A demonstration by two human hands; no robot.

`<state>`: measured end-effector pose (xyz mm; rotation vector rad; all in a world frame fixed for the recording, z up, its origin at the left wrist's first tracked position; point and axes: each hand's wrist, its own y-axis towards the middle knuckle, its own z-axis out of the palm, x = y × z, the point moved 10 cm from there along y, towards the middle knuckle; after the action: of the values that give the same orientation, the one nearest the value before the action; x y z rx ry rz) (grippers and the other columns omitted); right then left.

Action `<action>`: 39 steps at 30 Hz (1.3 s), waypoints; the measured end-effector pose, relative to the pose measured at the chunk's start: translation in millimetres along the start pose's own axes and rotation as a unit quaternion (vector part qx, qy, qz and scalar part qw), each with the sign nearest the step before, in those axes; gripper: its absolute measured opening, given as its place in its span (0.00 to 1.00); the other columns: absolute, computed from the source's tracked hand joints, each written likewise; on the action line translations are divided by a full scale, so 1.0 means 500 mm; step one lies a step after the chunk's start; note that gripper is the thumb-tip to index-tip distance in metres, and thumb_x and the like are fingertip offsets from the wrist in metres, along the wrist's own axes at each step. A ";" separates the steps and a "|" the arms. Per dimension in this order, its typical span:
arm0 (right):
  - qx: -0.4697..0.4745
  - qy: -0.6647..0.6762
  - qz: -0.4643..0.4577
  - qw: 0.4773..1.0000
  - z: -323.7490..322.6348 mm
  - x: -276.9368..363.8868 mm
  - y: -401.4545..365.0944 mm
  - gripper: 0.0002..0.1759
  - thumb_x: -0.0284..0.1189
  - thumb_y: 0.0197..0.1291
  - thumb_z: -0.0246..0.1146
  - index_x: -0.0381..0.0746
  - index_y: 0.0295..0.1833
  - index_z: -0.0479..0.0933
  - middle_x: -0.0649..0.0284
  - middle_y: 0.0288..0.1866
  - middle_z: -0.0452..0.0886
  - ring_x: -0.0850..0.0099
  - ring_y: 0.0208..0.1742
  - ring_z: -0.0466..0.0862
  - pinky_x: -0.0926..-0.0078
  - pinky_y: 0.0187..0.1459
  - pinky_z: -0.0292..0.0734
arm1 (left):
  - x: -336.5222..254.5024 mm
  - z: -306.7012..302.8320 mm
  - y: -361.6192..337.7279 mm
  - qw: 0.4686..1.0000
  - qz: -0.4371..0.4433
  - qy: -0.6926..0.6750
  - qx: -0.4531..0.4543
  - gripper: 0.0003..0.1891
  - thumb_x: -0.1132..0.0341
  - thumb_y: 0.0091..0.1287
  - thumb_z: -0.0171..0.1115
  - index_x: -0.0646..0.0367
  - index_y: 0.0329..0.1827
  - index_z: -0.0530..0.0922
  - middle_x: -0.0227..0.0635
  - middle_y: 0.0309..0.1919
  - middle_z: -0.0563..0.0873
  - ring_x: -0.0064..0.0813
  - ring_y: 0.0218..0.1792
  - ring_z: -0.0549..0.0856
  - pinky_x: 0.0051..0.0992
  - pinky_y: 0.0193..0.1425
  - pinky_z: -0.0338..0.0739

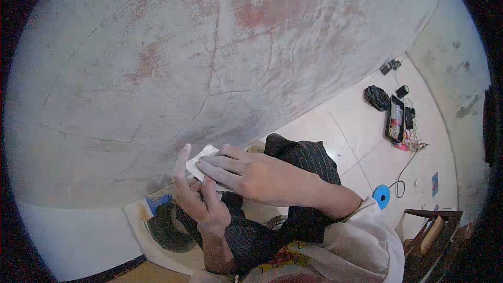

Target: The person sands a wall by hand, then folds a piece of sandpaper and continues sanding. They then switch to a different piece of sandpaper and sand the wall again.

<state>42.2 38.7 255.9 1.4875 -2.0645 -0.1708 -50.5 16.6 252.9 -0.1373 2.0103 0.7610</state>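
Observation:
A small white folded piece point(201, 160), like paper or sanding sheet, is between my two hands in front of the wall. My left hand point(204, 204) grips its lower edge, with the thumb on the near side and the index finger pointing up beside it. From the right, my right hand point(262, 175) reaches across, its whitish, dusty fingers pressed on the face of the piece. What lies behind the right fingers is hidden. Both hands are above my dark striped trousers point(314, 162).
A grey wall point(183, 68) with reddish scuffed patches fills the upper view. On the tiled floor at right are a black tray point(394, 120) of small items, a black bag point(376, 98), cables and a blue disc point(381, 197). A dark bucket-like container point(170, 230) stands lower left.

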 end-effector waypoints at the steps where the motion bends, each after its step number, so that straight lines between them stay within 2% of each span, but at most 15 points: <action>1: 0.003 0.000 -0.001 1.000 0.001 0.001 -0.002 0.30 0.27 0.61 0.57 0.31 0.69 0.65 0.52 0.69 0.71 0.55 0.67 0.74 0.58 0.70 0.69 | 0.010 -0.002 -0.002 0.997 -0.043 -0.063 -0.024 0.26 0.70 0.61 0.53 0.67 0.65 0.73 0.47 0.67 0.76 0.40 0.62 0.78 0.38 0.68 0.70; 5: 0.052 0.026 0.039 0.998 0.001 -0.014 -0.005 0.30 0.26 0.59 0.58 0.32 0.68 0.66 0.52 0.68 0.72 0.55 0.67 0.74 0.58 0.68 0.71 | 0.025 0.009 -0.005 0.993 -0.060 -0.099 -0.011 0.26 0.69 0.61 0.53 0.67 0.65 0.72 0.47 0.67 0.75 0.39 0.61 0.78 0.37 0.68 0.70; 7: -0.001 0.048 0.009 0.999 -0.010 -0.014 -0.008 0.25 0.25 0.56 0.60 0.28 0.60 0.72 0.52 0.57 0.76 0.52 0.61 0.75 0.61 0.61 0.77 | 0.002 0.011 0.000 0.998 0.028 -0.060 -0.001 0.26 0.65 0.72 0.48 0.72 0.70 0.66 0.50 0.48 0.83 0.30 0.37 0.85 0.26 0.41 0.81; 11: 0.001 0.029 -0.014 0.999 -0.020 -0.021 -0.016 0.24 0.24 0.56 0.60 0.31 0.60 0.71 0.51 0.55 0.77 0.50 0.58 0.76 0.58 0.58 0.77 | 0.014 0.019 -0.003 0.993 -0.053 -0.105 0.007 0.27 0.62 0.72 0.50 0.70 0.70 0.67 0.38 0.31 0.84 0.19 0.24 0.79 0.21 0.30 0.76; 13: 0.009 0.080 0.056 0.995 -0.035 -0.056 -0.021 0.23 0.24 0.58 0.60 0.33 0.61 0.71 0.50 0.50 0.79 0.49 0.54 0.79 0.56 0.55 0.78 | 0.032 0.020 0.001 0.984 -0.091 -0.156 0.003 0.25 0.61 0.74 0.49 0.68 0.69 0.70 0.28 0.18 0.77 0.14 0.17 0.71 0.19 0.23 0.66; 15: -0.050 0.039 0.057 0.996 -0.058 -0.066 -0.032 0.21 0.24 0.58 0.60 0.34 0.59 0.72 0.47 0.47 0.80 0.46 0.50 0.81 0.54 0.52 0.78 | 0.039 0.021 -0.001 0.988 -0.080 -0.134 0.013 0.24 0.62 0.74 0.49 0.67 0.68 0.71 0.27 0.16 0.76 0.14 0.17 0.71 0.19 0.23 0.65; 17: 0.000 0.137 0.142 0.980 -0.038 -0.100 -0.032 0.29 0.30 0.63 0.61 0.34 0.69 0.66 0.47 0.51 0.78 0.47 0.53 0.79 0.55 0.54 0.76 | 0.035 0.028 -0.001 0.991 -0.067 -0.112 0.023 0.23 0.63 0.75 0.48 0.67 0.67 0.72 0.26 0.15 0.75 0.14 0.16 0.71 0.19 0.22 0.64; 21: 0.012 0.159 0.143 0.977 -0.030 -0.099 -0.023 0.26 0.31 0.67 0.58 0.35 0.69 0.66 0.46 0.45 0.80 0.46 0.46 0.81 0.54 0.46 0.77 | 0.029 0.036 0.006 0.991 -0.083 -0.104 0.008 0.21 0.64 0.75 0.47 0.67 0.65 0.73 0.27 0.16 0.76 0.15 0.17 0.72 0.18 0.23 0.64; 23: -0.038 0.153 0.095 0.983 -0.051 -0.083 -0.019 0.27 0.28 0.64 0.60 0.37 0.68 0.67 0.48 0.41 0.81 0.46 0.41 0.82 0.53 0.42 0.78 | 0.035 0.036 0.009 0.991 -0.087 -0.102 0.009 0.21 0.64 0.75 0.47 0.67 0.65 0.74 0.27 0.17 0.77 0.16 0.17 0.72 0.17 0.23 0.65; 26: -0.038 0.111 0.107 0.987 -0.049 -0.084 -0.022 0.29 0.25 0.60 0.61 0.38 0.68 0.67 0.49 0.41 0.82 0.47 0.41 0.83 0.52 0.42 0.78 | 0.009 0.037 0.011 0.999 0.004 -0.034 0.022 0.20 0.65 0.74 0.47 0.68 0.62 0.76 0.33 0.19 0.79 0.17 0.18 0.74 0.19 0.24 0.67; 28: -0.056 0.115 0.107 0.986 -0.045 -0.091 -0.015 0.29 0.24 0.58 0.61 0.39 0.67 0.68 0.49 0.41 0.82 0.47 0.41 0.83 0.52 0.42 0.78 | 0.042 0.014 0.000 0.994 -0.083 -0.036 -0.062 0.21 0.64 0.73 0.48 0.69 0.61 0.77 0.39 0.20 0.81 0.17 0.18 0.74 0.20 0.24 0.69; 31: -0.051 0.111 0.123 0.985 -0.059 -0.094 -0.007 0.30 0.23 0.55 0.61 0.40 0.66 0.69 0.50 0.41 0.82 0.47 0.42 0.83 0.52 0.43 0.79 | 0.089 -0.004 -0.011 0.987 -0.148 0.048 -0.027 0.22 0.62 0.74 0.49 0.70 0.62 0.76 0.40 0.21 0.81 0.18 0.19 0.75 0.21 0.24 0.69; 33: -0.030 0.106 0.148 0.983 -0.057 -0.103 -0.007 0.29 0.22 0.55 0.61 0.40 0.65 0.69 0.50 0.42 0.82 0.47 0.43 0.83 0.53 0.44 0.79 | 0.090 0.001 -0.001 0.992 -0.121 0.013 -0.022 0.21 0.61 0.74 0.50 0.70 0.59 0.77 0.38 0.21 0.80 0.19 0.19 0.73 0.21 0.24 0.67; 35: -0.109 0.145 0.126 0.975 -0.084 -0.100 -0.012 0.28 0.21 0.54 0.61 0.39 0.64 0.70 0.51 0.43 0.81 0.48 0.45 0.83 0.53 0.44 0.79 | 0.077 0.005 0.007 0.996 -0.070 -0.053 -0.030 0.19 0.60 0.76 0.51 0.70 0.54 0.79 0.32 0.20 0.78 0.19 0.19 0.71 0.20 0.23 0.63; 39: -0.132 0.159 0.096 0.974 -0.099 -0.091 -0.017 0.28 0.20 0.53 0.61 0.36 0.63 0.70 0.51 0.44 0.81 0.49 0.46 0.82 0.54 0.45 0.79 | 0.059 0.011 0.007 0.991 -0.094 -0.078 -0.054 0.18 0.59 0.76 0.55 0.69 0.50 0.80 0.30 0.21 0.78 0.18 0.20 0.69 0.21 0.24 0.61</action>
<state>84.4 87.8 275.8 1.0714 -1.8319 -0.1163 -64.0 28.5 228.7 -0.3166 1.7799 0.7372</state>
